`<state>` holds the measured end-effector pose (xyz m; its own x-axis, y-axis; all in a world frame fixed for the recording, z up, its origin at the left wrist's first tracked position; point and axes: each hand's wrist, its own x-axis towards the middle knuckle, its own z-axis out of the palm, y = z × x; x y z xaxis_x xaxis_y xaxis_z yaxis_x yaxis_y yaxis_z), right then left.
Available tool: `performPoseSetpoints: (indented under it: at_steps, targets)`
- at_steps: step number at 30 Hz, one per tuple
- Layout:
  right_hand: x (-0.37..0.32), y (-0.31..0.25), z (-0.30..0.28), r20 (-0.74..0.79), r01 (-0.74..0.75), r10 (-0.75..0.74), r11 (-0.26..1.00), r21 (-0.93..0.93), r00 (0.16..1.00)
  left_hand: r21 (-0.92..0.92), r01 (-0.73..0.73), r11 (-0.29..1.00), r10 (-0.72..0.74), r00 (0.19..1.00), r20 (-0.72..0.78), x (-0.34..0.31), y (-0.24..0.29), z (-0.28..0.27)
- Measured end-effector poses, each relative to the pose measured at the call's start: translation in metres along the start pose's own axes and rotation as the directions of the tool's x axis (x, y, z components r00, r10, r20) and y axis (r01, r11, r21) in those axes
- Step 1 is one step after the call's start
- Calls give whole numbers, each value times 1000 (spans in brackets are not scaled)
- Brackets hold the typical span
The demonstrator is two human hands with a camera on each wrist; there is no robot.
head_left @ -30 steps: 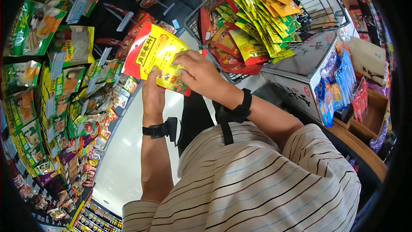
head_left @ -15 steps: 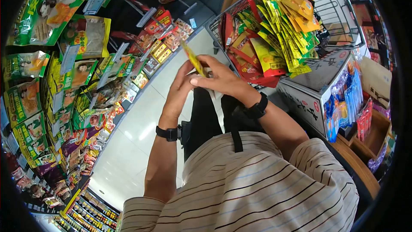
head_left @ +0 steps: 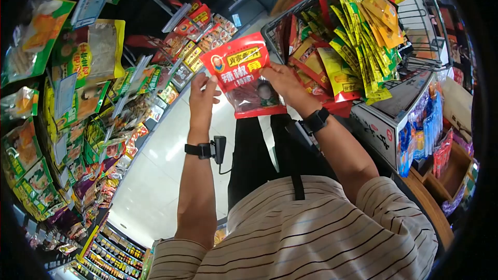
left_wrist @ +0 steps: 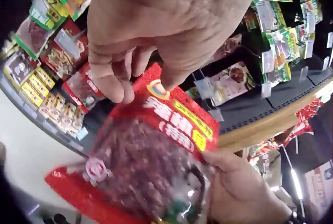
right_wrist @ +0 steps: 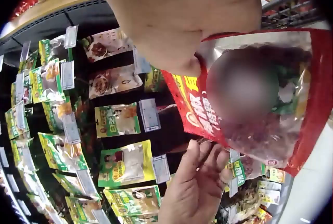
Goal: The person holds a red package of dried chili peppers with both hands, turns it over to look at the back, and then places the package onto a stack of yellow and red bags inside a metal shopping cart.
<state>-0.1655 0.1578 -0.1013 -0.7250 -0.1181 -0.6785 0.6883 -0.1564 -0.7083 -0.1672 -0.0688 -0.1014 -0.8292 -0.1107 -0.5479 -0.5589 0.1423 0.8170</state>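
Observation:
A red bag of dried chillies (head_left: 249, 75) with a clear window faces up between both hands, its printed top edge pointing away from the body. My right hand (head_left: 287, 84) grips its right edge, thumb over the front. At the opposite edge is my left hand (head_left: 202, 93), its thumb overlapping the bag's upper corner. In the left wrist view the left thumb lies on the red corner of the bag (left_wrist: 156, 146), the other fingers curled beside it. The right wrist view has the left hand's fingertips (right_wrist: 192, 151) right at the bag's edge.
A wire shopping cart (head_left: 438, 36) with several yellow packets (head_left: 360, 41) stands at the upper right. Hanging food bags (head_left: 85, 54) and price tags jut from the shelf on the left. A white box (head_left: 381, 119) stands below the cart, beside a wooden compartment (head_left: 451, 171).
The bag has been turned over: its yellow printed back faced up a second ago, then it stood edge-on, and now its red windowed front shows. The hands have moved apart to its two edges.

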Motion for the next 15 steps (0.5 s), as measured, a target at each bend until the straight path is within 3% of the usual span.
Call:
performPoseSetpoints:
  at_steps: [2,5,7,11,15]
  targets:
    - [4,-3,1,23,21,-22,999,28,1000,-69,103,992,-93,987,130,10,3,-8]
    - [30,15,0,74,-13,1,986,165,997,-104,136,985,-109,966,234,31,-11,-13]
    - [47,25,1,59,-21,9,979,203,998,-82,138,987,-118,970,214,42,-17,-15]
    - [84,34,7,-85,186,-191,980,-63,978,-58,156,986,-143,972,188,61,-31,-17]
    - [120,39,23,-176,229,-207,967,115,962,-51,202,978,-192,968,163,87,-58,-13]
